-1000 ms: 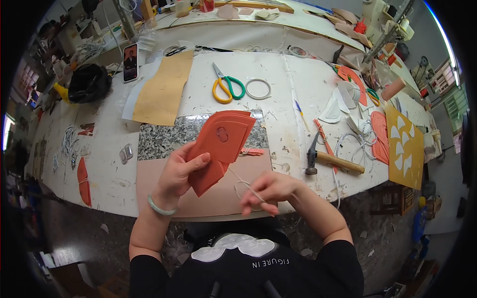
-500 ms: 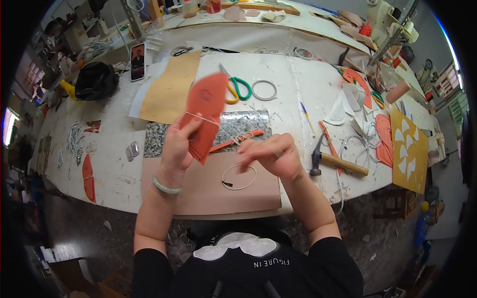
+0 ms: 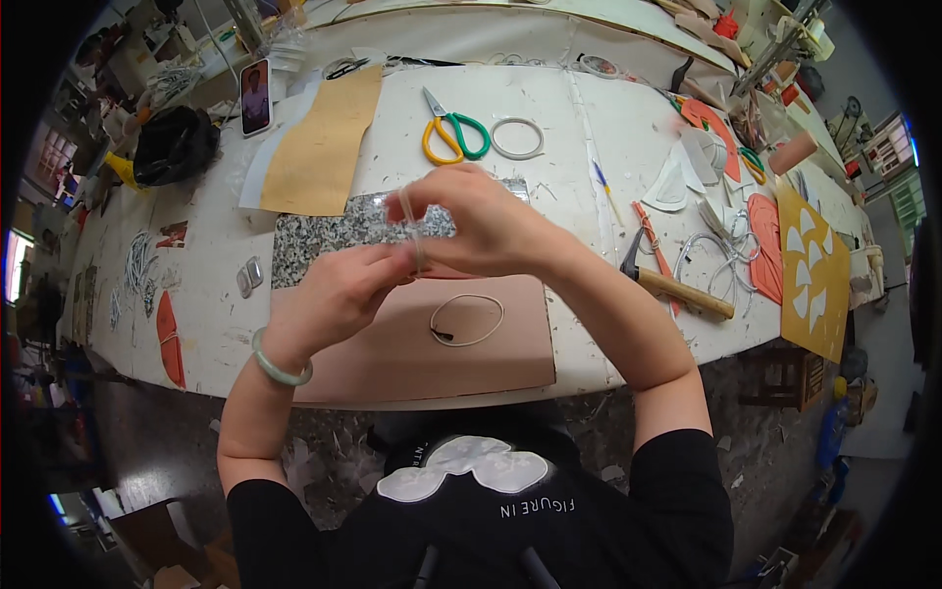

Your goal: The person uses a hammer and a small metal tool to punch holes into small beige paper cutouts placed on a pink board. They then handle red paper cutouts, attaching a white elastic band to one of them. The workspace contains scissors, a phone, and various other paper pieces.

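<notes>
My left hand (image 3: pixel 339 294) is closed, fingers together, over the near edge of the granite slab (image 3: pixel 314 240). What it grips is hidden behind the fingers. My right hand (image 3: pixel 481 221) curls just above it, the two nearly touching. A pale thin band (image 3: pixel 418 257), smeared by motion, runs upright between the hands and is pinched by the right fingers. A bit of orange-red material (image 3: pixel 446 274) shows beneath the right hand, mostly covered. Nearer me, a cream cord loop (image 3: pixel 466 321) with a dark end lies on the pinkish-brown board (image 3: pixel 412 363).
Scissors (image 3: pixel 453 137) with yellow and green handles and a roll-like ring (image 3: pixel 517 138) lie beyond the slab. To the right are a wooden-handled hammer (image 3: pixel 687 293) and orange pieces (image 3: pixel 763 245). A phone (image 3: pixel 255 96) stands at back left; tied orange pieces (image 3: pixel 170 339) lie left.
The raised orange pieces in my left hand have dropped from sight behind the hands. My right hand has moved up and left to meet the left one. The view has shifted slightly.
</notes>
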### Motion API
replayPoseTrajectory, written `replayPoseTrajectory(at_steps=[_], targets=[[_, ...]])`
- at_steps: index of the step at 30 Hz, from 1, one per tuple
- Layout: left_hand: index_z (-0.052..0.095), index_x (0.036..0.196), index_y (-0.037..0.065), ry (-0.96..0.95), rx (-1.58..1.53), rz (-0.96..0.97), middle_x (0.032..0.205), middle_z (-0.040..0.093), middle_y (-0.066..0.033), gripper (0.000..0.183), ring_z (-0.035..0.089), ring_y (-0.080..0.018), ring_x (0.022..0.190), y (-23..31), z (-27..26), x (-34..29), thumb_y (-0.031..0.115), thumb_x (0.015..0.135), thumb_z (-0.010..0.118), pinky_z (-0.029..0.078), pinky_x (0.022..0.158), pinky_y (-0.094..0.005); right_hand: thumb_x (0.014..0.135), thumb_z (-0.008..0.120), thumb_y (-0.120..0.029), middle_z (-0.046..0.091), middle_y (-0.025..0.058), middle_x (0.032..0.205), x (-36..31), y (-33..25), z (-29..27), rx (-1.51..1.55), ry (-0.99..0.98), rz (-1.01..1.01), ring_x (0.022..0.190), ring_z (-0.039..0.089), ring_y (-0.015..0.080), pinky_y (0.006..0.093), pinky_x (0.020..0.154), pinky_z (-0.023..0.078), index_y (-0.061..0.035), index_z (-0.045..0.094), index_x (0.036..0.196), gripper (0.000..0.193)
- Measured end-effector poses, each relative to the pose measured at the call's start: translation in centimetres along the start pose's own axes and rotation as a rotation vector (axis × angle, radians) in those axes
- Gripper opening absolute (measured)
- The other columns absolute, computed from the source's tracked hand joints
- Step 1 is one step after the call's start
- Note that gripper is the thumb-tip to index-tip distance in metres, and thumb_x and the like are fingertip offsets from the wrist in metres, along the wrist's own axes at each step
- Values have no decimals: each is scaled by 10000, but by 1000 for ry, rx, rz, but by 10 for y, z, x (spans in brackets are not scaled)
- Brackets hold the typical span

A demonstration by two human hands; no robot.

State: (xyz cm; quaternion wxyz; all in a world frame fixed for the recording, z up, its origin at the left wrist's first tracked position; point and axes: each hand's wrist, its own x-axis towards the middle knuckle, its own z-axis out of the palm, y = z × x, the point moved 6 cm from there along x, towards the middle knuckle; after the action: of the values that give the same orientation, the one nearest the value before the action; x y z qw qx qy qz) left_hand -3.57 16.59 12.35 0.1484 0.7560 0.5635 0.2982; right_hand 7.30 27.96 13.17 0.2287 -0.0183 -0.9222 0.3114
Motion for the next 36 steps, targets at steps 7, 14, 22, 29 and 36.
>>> replayPoseTrajectory(at_steps=[7,14,22,29,36], targets=[[572,1279,-14,549,-412,-552,1123,704,-95,310,682,-156,1002,-82,-90,-148,108,1005,649,546,890,-298,801,824,-141,712,60,977,-37,63,0,-241,-134,309,978,614,232,364,902,511,-88,773,1059,269],[503,1439,54,468,1226,-1026,1429,529,-137,526,502,-243,1302,-133,-118,-242,274,995,681,426,1084,-380,822,806,-196,622,-18,974,-61,89,34,-251,-125,211,1042,561,193,393,913,386,-182,769,1070,251],[619,1332,11,52,-92,-207,1195,695,-139,323,649,-252,1140,-14,33,-26,95,1027,555,521,916,-320,822,798,-210,624,-59,871,-47,19,12,-298,-22,-43,904,599,135,367,841,345,-188,764,896,85],[646,1285,-19,-11,-775,-606,771,597,14,298,525,-43,684,-46,51,-45,154,1069,534,451,628,-211,813,803,-88,730,22,868,-103,69,-74,-249,352,221,822,672,197,336,792,443,-83,757,870,74],[628,1276,-14,59,-1139,-770,840,658,-17,315,551,-45,634,-54,51,-64,207,1083,515,456,585,-192,864,758,-144,714,101,1093,-160,139,-83,-757,133,671,1070,645,261,403,873,502,-107,719,1218,358]])
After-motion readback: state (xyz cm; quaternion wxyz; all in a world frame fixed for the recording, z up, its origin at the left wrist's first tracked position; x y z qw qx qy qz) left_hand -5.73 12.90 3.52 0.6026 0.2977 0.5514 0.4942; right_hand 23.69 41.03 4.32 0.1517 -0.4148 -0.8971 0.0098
